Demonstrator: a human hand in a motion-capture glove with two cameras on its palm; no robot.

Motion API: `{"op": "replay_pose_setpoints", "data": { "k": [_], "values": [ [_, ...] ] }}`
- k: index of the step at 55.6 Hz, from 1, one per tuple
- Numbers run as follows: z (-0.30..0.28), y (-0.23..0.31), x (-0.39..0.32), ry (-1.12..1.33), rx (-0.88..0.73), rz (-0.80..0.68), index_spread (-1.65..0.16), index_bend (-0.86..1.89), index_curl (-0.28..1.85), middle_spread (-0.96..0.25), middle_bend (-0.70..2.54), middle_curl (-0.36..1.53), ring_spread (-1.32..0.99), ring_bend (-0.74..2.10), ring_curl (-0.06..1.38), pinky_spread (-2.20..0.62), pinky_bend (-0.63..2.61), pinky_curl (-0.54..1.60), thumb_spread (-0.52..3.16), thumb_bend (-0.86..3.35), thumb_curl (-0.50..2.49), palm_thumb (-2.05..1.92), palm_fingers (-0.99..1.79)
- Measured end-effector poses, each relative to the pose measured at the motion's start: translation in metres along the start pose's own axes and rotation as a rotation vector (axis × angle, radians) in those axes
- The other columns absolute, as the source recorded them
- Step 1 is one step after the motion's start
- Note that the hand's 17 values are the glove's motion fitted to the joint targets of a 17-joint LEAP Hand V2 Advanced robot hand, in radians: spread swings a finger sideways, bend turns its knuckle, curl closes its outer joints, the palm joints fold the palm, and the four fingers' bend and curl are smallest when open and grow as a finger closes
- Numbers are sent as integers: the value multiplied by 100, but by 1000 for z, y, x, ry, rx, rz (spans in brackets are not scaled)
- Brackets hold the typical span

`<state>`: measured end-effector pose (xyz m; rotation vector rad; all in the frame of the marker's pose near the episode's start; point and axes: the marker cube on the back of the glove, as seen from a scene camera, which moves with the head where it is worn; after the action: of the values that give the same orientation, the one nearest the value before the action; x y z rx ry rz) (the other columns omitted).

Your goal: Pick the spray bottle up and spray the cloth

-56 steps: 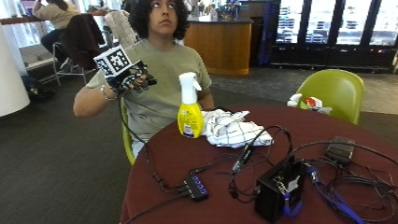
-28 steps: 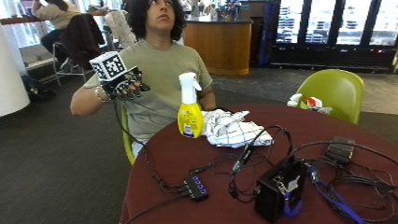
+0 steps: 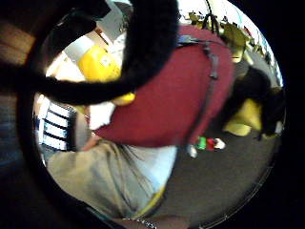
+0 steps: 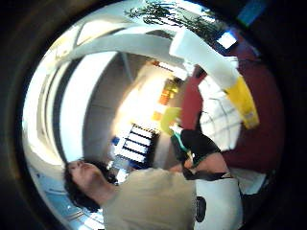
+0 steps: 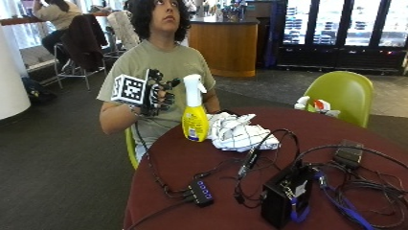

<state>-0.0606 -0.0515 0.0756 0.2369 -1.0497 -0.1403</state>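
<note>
A spray bottle [image 5: 194,117] with a yellow body and white trigger head stands upright near the table edge in front of the person. A white checked cloth [image 5: 239,132] lies crumpled right beside it on the dark red round table [image 5: 191,163]. My gloved right hand [image 5: 159,93] hovers in the air a short way from the bottle's head, on the side away from the cloth, with fingers spread and holding nothing. The thumb side palm view shows the bottle [image 4: 240,96] and cloth [image 4: 218,117] close by. The little finger side view shows the yellow body [image 3: 97,64] behind a black strap.
A black box [image 5: 287,196], a small hub [image 5: 202,192] and several tangled cables [image 5: 255,158] cover the table's near and right parts. A green chair [image 5: 344,93] stands behind the table, with a small white and red object [image 5: 315,105] at the table's far edge.
My gloved hand has come down from beside the person's shoulder and moved toward the spray bottle. Bottle and cloth have not moved.
</note>
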Motion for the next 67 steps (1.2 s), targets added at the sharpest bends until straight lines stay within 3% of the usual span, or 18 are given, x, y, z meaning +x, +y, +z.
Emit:
{"op": "replay_pose_setpoints", "data": {
  "k": [20, 44, 51, 55, 62, 67],
  "values": [
    [62, -69, 33, -150, 108, 26, -24, 9, 18, 6, 22, 34, 0, 49, 35, 19, 44, 35, 88, -2, 41, 81, 27],
    [94, -115, 40, -170, 182, -2, -21, 0, 8, -2, 27, 37, -12, 74, 39, 1, 62, 39, 77, -3, 42, 90, 63],
    [88, -117, 36, -308, 68, 152, -20, 1, 5, -7, 46, 42, -15, 75, 39, -6, 57, 37, 78, -4, 42, 87, 86],
    [79, -114, 30, -371, 30, 181, -22, 20, 13, -12, 57, 45, -15, 65, 37, -7, 41, 33, 78, -1, 45, 93, 104],
    [44, -115, 5, -438, 42, 81, -25, 28, 24, -14, 53, 46, -15, 57, 37, -10, 31, 33, 70, -2, 49, 97, 116],
    [8, -123, -26, -385, -33, -20, -26, 29, 29, -14, 49, 46, -16, 53, 38, -13, 35, 34, 61, -3, 52, 99, 125]
  ]
}}
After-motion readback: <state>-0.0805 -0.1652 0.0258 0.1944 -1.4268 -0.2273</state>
